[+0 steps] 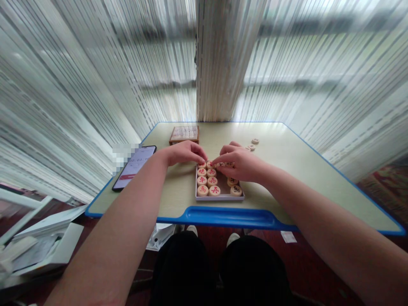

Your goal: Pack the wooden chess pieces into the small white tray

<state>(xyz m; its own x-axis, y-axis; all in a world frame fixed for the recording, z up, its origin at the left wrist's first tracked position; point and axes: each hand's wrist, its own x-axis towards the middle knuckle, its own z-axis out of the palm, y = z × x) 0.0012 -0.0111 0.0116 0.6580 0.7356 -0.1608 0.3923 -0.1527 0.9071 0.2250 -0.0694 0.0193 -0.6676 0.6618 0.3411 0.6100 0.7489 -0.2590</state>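
A shallow white box (219, 198) holds round wooden Chinese chess pieces (212, 182) with red and black characters. Red pieces fill two columns on its left; black ones such as the horse piece (236, 191) stand along the right. My left hand (186, 152) is at the box's far left corner, fingers curled and fingertips on a red piece (202, 165). My right hand (237, 160) reaches over the far right part, its index finger and thumb closed at a piece (210, 164) in the far row. Its palm and fingers hide some pieces.
Several loose pieces (251, 147) lie on the table (270, 187) beyond my right hand. A brown-edged box (185, 133) stands at the back left. A phone (134, 168) lies at the left edge. The blue table rim (229, 216) has a front groove; curtains hang behind.
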